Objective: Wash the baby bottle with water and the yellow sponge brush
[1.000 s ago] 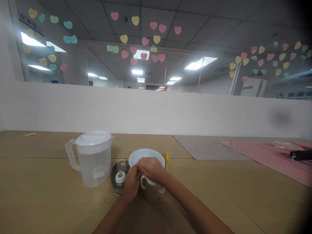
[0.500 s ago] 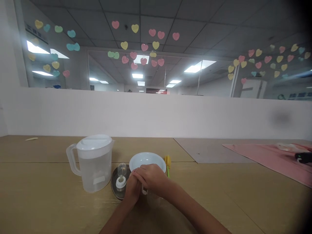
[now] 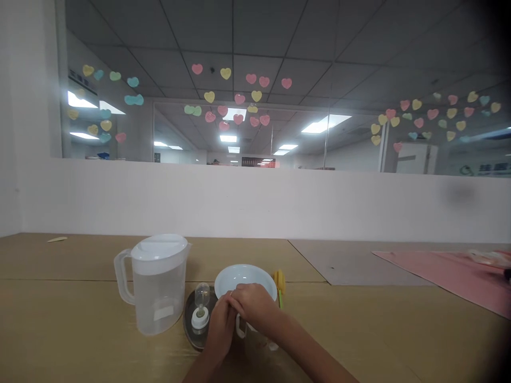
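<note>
My left hand (image 3: 222, 323) and my right hand (image 3: 257, 307) are closed together at the near side of a white bowl (image 3: 244, 272). The right hand's fingers lie over the left hand; anything inside them is hidden. Beneath my right wrist stands a clear baby bottle (image 3: 255, 346) with white handles, largely covered by the forearm. Just left of my hands, a bottle top (image 3: 200, 318) with a white ring and a clear dome rests in a dark round tray (image 3: 188, 324). A yellow-headed brush (image 3: 280, 281) with a green handle is right of the bowl.
A lidded translucent pitcher (image 3: 159, 290) stands on the left, its handle facing left. A grey mat (image 3: 351, 266) and a pink cloth (image 3: 435, 276) lie at the right. Behind the table runs a white wall (image 3: 239, 207) below a window with heart-shaped notes.
The camera view has tilted up, so the table's things sit lower in the picture. My hands stay closed together, with slight finger shifts. The pitcher, bowl and tray keep their places.
</note>
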### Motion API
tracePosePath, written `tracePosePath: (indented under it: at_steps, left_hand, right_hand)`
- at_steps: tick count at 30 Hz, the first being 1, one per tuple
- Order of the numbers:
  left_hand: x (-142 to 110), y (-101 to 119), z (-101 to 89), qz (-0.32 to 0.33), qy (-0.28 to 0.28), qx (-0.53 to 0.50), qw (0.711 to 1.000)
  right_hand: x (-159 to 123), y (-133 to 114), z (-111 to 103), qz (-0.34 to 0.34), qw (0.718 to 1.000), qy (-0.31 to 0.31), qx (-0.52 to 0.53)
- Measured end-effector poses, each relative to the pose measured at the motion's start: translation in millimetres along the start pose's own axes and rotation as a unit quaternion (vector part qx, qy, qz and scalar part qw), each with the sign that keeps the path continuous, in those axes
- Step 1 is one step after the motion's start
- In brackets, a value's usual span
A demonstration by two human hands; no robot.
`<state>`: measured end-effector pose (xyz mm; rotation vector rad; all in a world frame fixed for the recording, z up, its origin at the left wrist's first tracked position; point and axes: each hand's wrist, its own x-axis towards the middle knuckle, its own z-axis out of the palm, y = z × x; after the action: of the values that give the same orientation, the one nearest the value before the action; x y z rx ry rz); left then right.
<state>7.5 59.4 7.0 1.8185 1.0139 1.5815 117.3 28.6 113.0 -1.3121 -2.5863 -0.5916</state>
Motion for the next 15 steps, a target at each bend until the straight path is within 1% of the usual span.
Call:
tracePosePath:
  at_steps: [6, 9, 12, 15]
  left_hand:
    - [2.6, 4.7, -1.9, -0.014, -0.024, -0.034, 0.999]
    - [4.8, 7.6, -1.6, -0.031, -0.026, -0.05, 0.998]
    - [7.1, 6.1, -0.1, -0.04, -0.012, -0.042, 0.998]
    - [9.8, 0.3, 2.1, -0.04, 0.005, -0.015, 0.999]
  right_hand:
    - [-1.8, 8.7, -0.4, 0.004, 0.992, 0.024, 0.125]
    - [-1.7, 13.0, 2.5, 0.003, 0.993, 0.046, 0.112]
    - [-1.5, 12.2, 6.2, -0.024, 0.993, 0.109, 0.047]
    - [-2.7, 6.0, 3.8, -0.072, 0.975, 0.209, 0.001]
